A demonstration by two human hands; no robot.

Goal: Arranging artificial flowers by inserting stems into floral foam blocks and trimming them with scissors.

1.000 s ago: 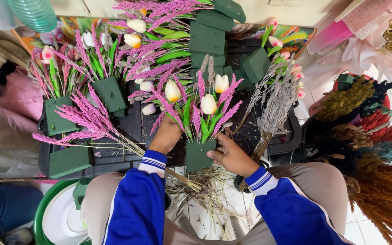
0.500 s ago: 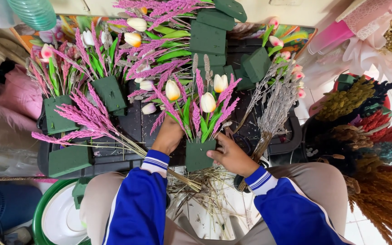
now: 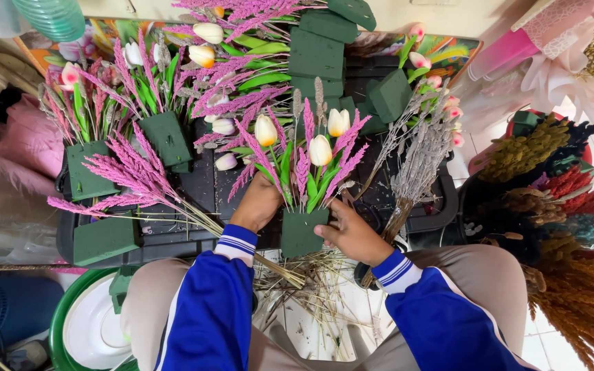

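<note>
A green foam block (image 3: 302,232) stuck with cream tulips (image 3: 320,149) and pink plumes sits at the near edge of the black surface (image 3: 201,180). The left hand (image 3: 258,203) cups its left side, the right hand (image 3: 349,230) grips its right corner. Dried lavender stems (image 3: 417,159) lie just right.

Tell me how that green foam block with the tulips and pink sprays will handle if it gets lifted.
The green foam block is probably light but top-heavy: tall tulips and pink sprays rise well above its small base, so it may tip. The left hand and right hand steady it on both sides. The foam likely dents or crumbles under hard squeezing.
</note>
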